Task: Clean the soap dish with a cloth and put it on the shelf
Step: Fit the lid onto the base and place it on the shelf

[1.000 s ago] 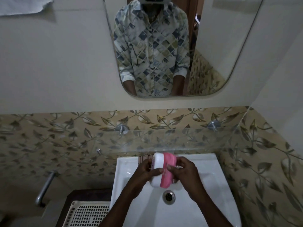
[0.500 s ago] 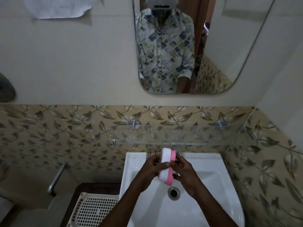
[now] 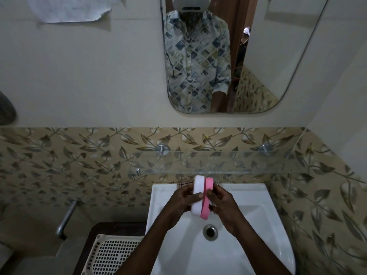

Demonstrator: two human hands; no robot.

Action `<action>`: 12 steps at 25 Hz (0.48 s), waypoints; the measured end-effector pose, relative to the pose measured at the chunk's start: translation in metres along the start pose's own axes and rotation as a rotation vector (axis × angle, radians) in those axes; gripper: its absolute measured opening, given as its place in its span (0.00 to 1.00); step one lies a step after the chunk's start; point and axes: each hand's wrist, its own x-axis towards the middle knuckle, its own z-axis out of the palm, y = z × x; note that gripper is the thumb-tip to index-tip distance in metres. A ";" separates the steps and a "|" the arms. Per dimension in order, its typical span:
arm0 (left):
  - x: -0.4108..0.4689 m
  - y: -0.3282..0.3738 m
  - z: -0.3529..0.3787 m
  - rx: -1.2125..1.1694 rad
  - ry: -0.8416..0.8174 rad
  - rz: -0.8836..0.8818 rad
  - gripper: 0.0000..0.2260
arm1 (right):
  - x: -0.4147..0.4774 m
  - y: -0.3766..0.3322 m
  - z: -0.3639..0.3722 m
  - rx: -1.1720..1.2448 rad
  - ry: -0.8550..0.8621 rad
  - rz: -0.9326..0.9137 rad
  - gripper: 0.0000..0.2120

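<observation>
Far left, low: a cream plastic basket (image 3: 113, 255) with a square-grid lattice, sitting on a dark surface; above it a dull metal pipe (image 3: 66, 219) angles down off the wall. Wall tiles are beige with a glossy leaf-and-vine print.

My left hand (image 3: 181, 201) comes up from bottom centre, forearm slanting right, fingers curled round the white half of the soap dish (image 3: 198, 195), thumb laid across its face. Closed grip, firm hold.

The dish is a smooth plastic oval in two halves, white on the left and pink on the right, held on edge above the white ceramic sink (image 3: 254, 225). Its long axis runs toward the wall and back toward me, far end tipped up near the front edge of the shelf (image 3: 228, 162), not touching it.

My right hand (image 3: 225, 207) mirrors the left, wrist bent inward, fingertips pinched on the pink half's rim. Partly closed, gripping.

The shelf is clear glass on round metal pegs. A steel-ringed drain (image 3: 210, 232) lies just below the dish. The rounded mirror (image 3: 278, 66) hangs above.
</observation>
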 end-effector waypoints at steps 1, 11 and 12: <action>0.000 -0.001 0.000 -0.002 0.001 -0.002 0.22 | 0.000 0.001 0.000 0.001 0.006 0.000 0.20; 0.003 0.005 0.006 0.067 -0.020 -0.002 0.23 | 0.001 -0.006 -0.008 0.006 0.017 0.004 0.20; 0.003 0.003 0.009 0.070 -0.012 -0.002 0.23 | 0.001 -0.005 -0.009 0.015 0.023 0.001 0.20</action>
